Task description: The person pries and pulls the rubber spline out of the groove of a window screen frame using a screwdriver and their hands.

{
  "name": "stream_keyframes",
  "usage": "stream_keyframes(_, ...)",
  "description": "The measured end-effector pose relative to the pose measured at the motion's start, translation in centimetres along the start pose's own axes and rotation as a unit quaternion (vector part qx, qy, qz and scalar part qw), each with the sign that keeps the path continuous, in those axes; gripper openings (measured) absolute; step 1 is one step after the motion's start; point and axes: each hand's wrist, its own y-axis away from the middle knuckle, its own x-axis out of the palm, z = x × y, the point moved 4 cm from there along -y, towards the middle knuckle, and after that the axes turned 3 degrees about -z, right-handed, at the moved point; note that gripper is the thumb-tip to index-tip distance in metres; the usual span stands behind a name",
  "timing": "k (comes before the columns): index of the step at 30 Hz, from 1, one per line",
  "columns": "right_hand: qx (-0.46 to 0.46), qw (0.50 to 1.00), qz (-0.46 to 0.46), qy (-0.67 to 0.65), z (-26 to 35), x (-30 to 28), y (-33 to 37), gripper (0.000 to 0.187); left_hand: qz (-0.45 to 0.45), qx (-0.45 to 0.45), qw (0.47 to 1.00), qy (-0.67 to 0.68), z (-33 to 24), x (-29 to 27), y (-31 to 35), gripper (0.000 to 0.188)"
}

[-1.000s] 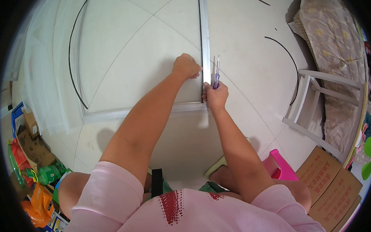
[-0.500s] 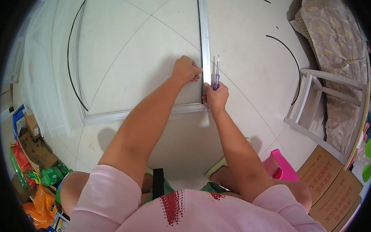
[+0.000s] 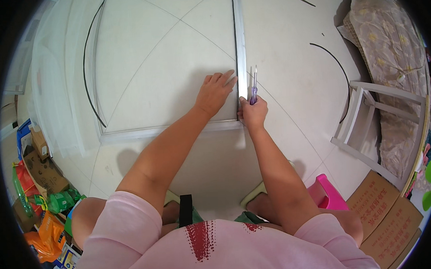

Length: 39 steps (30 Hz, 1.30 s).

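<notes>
A silvery metal frame [image 3: 241, 43] lies on the pale tiled floor, with a thin black strip [image 3: 235, 36] running along the inner edge of its right side. My left hand [image 3: 214, 94] is spread just inside that side, its fingertips at the strip. In my right hand [image 3: 254, 113], near the frame's lower right corner, is a slim screwdriver [image 3: 254, 94] with a purple see-through handle, its blade pointing away from me. The right thumb and fingers are against the frame's edge; exactly what they touch there is hidden.
Loose black strips curve on the left [image 3: 84, 68] and right [image 3: 340, 66]. At right stand a grey wooden stool-like frame [image 3: 350, 115], a pink plastic stool [image 3: 323, 192] and cardboard boxes [image 3: 373, 200]. Sheer white curtain [image 3: 57, 78] hangs left, above bags and bottles [image 3: 61, 201].
My left hand has gone from closed fingers at the strip to fingers stretched out and apart. The right hand stays at the corner with the screwdriver. The view has shifted slightly.
</notes>
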Motion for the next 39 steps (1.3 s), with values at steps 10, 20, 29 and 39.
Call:
stream_keyframes(10, 0.006, 1.0, 0.0, -0.001, -0.3, 0.0, -0.2, 0.019, 0.053, 0.086, 0.99, -0.103, -1.6, -0.5, -0.7, 0.034)
stream_keyframes(20, -0.008, 1.0, 0.009, 0.014, -0.6, 0.2, -0.4, 0.02, 0.048, 0.087, 0.991, -0.085, -1.4, -1.0, -1.5, 0.027)
stream_keyframes(29, 0.001, 1.0, 0.014, -0.025, -0.5, 0.3, -0.4, 0.018, 0.189, -0.291, 0.91, 0.229, 0.6, 1.2, -2.1, 0.016)
stream_keyframes(39, 0.002, 1.0, -0.001, -0.002, -0.2, 0.2, -0.2, 0.018, 0.167, -0.461, 0.752, 0.441, 1.0, 2.7, -0.2, 0.01)
